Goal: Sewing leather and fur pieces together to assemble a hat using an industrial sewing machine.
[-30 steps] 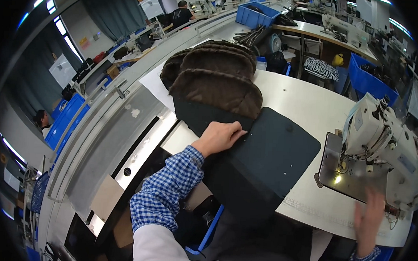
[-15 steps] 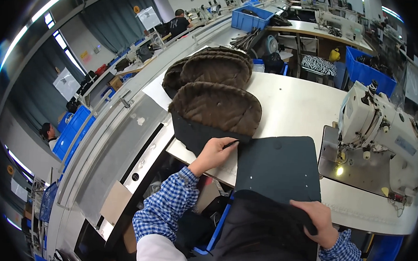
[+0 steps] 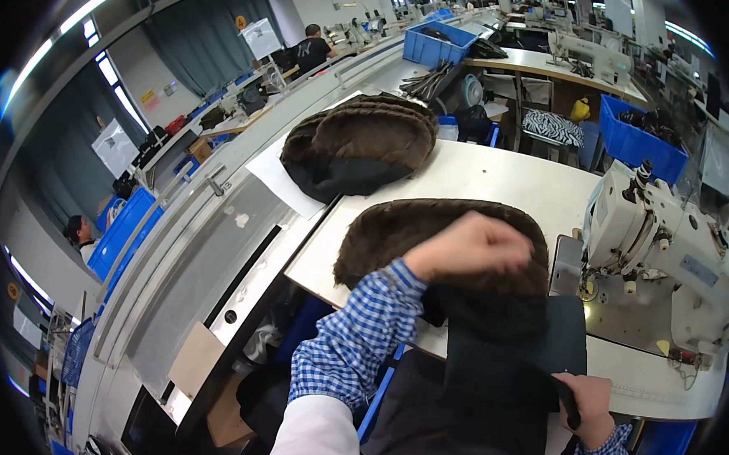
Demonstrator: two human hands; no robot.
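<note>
A brown plush piece [image 3: 389, 229] with a rounded top lies on the white worktable [image 3: 483, 172], left of the sewing machine [image 3: 669, 243]. Black fabric [image 3: 494, 341] spreads from its lower edge over a dark grey panel [image 3: 572, 329] and hangs past the table's front edge. My left hand [image 3: 479, 248] is over the plush piece, its fingers curled and smeared by motion; whether they grip anything does not show. At the right of the black fabric, my right hand [image 3: 588, 404] is closed on its edge, near the panel's lower right.
A stack of similar brown plush pieces [image 3: 369, 137] sits at the table's far left. Beside the table runs a metal rail [image 3: 206, 260]. Blue bins stand behind, one at the back [image 3: 438, 43] and another at right [image 3: 642, 131]. Two people sit at a distance.
The front plush piece has moved right and nearer, away from the stack. Its black fabric now covers much of the grey panel. My left hand has moved right and up; my right hand slightly lower right.
</note>
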